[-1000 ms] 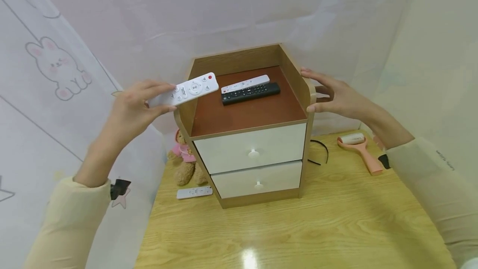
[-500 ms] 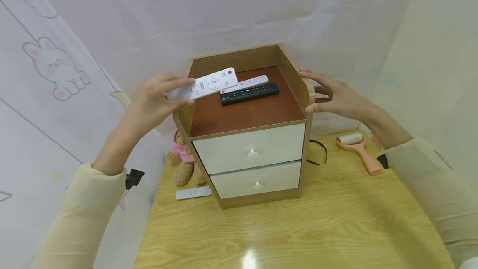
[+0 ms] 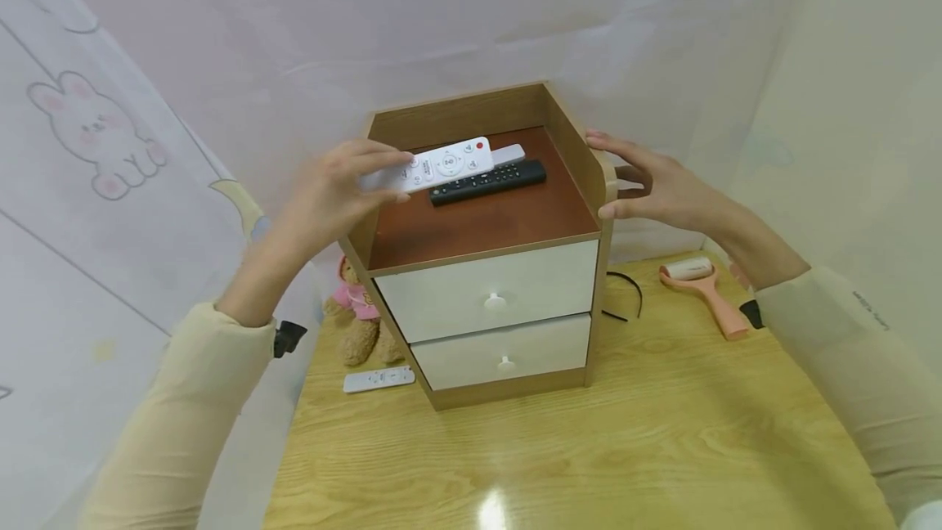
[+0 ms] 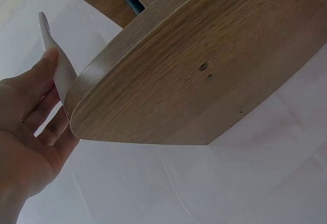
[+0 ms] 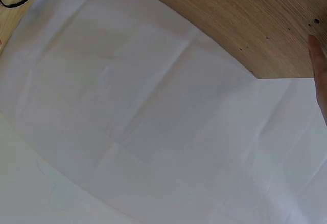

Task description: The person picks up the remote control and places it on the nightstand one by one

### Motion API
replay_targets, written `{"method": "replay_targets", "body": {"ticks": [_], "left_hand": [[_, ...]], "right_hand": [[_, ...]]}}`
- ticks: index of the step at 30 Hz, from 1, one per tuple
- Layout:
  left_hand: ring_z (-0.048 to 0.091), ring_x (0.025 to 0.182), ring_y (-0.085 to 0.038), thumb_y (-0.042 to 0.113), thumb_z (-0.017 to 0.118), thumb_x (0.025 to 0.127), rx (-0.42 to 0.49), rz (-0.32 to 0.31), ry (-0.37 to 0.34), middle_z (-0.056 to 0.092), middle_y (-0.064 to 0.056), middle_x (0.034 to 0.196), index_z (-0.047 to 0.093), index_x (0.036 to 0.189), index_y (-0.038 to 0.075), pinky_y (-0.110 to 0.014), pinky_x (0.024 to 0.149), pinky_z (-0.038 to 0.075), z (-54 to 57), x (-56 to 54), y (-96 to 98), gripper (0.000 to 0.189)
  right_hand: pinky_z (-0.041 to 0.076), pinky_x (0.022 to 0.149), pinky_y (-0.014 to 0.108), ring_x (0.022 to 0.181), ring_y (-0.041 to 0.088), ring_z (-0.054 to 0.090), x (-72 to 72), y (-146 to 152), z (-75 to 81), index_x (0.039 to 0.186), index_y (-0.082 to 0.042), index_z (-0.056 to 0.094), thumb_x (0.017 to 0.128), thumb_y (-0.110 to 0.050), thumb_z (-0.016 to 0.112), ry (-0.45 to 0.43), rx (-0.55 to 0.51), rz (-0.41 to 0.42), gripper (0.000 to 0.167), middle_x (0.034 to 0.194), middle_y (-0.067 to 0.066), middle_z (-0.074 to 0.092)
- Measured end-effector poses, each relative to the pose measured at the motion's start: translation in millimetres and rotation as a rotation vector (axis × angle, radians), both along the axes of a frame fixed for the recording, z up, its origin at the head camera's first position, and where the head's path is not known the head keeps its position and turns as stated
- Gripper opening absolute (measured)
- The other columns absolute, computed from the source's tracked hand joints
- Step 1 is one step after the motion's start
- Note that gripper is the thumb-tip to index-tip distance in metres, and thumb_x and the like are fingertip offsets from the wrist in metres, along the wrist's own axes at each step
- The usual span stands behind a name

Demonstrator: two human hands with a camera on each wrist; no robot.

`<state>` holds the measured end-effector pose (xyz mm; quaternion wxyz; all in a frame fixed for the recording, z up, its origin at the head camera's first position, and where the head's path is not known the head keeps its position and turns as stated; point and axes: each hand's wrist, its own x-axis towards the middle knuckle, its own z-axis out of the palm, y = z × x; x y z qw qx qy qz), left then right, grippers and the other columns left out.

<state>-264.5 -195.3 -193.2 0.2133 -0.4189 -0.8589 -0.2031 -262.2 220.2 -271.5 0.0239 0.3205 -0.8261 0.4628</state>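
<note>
In the head view my left hand (image 3: 324,195) pinches a white remote control (image 3: 449,162) between thumb and fingers, its red button at the far end. It is above the top shelf of a small wooden cabinet (image 3: 486,235). A black remote (image 3: 508,178) lies on that shelf beside another white remote (image 3: 509,155), which the held one partly covers. From the left wrist view, the held remote (image 4: 62,75) appears edge-on by the cabinet's side panel (image 4: 168,86). My right hand (image 3: 655,186) rests on the right side panel, thumb and index fingertips at its edge.
The cabinet's two white drawers (image 3: 493,293) are closed. A white remote (image 3: 379,379) and a teddy bear (image 3: 359,317) are on the wooden table (image 3: 515,448) at left. To the right lie a black headband (image 3: 634,293) and an orange lint roller (image 3: 706,293).
My left hand has moved right with the white remote, from the cabinet's left side to over the shelf, covering part of the white remote there. My right hand stays on the panel.
</note>
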Motion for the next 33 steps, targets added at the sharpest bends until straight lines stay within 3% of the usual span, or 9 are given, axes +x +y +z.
{"method": "replay_targets", "body": {"ticks": [7,13,21,29,33], "left_hand": [[0.056,0.107,-0.028,0.008,0.080,0.078,-0.001,-0.042,-0.027,0.066,-0.011,0.114,0.069,0.118,0.005,-0.041,0.090,0.045,-8.1,-8.6,13.1,0.041],[0.056,0.108,-0.026,0.012,0.079,0.080,-0.046,-0.010,-0.038,0.066,-0.009,0.116,0.068,0.120,0.007,-0.042,0.090,0.046,-13.5,-12.5,23.2,0.042],[0.057,0.110,-0.026,0.018,0.078,0.082,-0.139,0.080,-0.046,0.065,-0.006,0.119,0.067,0.122,0.009,-0.043,0.085,0.049,-23.2,-15.9,39.7,0.042],[0.058,0.109,-0.025,0.020,0.078,0.082,-0.161,0.083,-0.035,0.066,-0.005,0.120,0.068,0.120,0.011,-0.043,0.079,0.052,-37.2,-20.8,55.4,0.040],[0.058,0.109,-0.025,0.020,0.077,0.084,-0.163,0.093,-0.032,0.065,-0.006,0.121,0.068,0.121,0.011,-0.044,0.077,0.053,-46.0,-22.7,62.5,0.039]], "right_hand": [[0.042,0.105,0.038,0.136,0.037,0.036,-0.2,-1.4,0.0,0.154,-0.028,0.025,0.085,-0.002,0.073,0.002,-0.012,0.006,0.088,0.161,-0.010,0.013],[0.039,0.106,0.047,0.136,0.037,0.035,0.7,-1.3,-0.5,0.153,-0.028,0.026,0.085,-0.002,0.073,0.001,-0.009,0.004,0.087,0.160,-0.011,0.013],[0.038,0.106,0.050,0.137,0.037,0.034,0.5,-0.3,-0.5,0.153,-0.028,0.025,0.085,-0.002,0.073,-0.003,-0.008,0.001,0.088,0.160,-0.012,0.013],[0.039,0.104,0.050,0.136,0.038,0.036,0.6,2.7,-0.7,0.153,-0.030,0.025,0.084,-0.003,0.074,0.003,0.003,-0.014,0.088,0.159,-0.014,0.014],[0.042,0.104,0.044,0.135,0.037,0.037,0.5,2.6,-1.2,0.153,-0.030,0.026,0.084,-0.003,0.074,0.008,-0.002,-0.015,0.088,0.160,-0.013,0.014]]}}
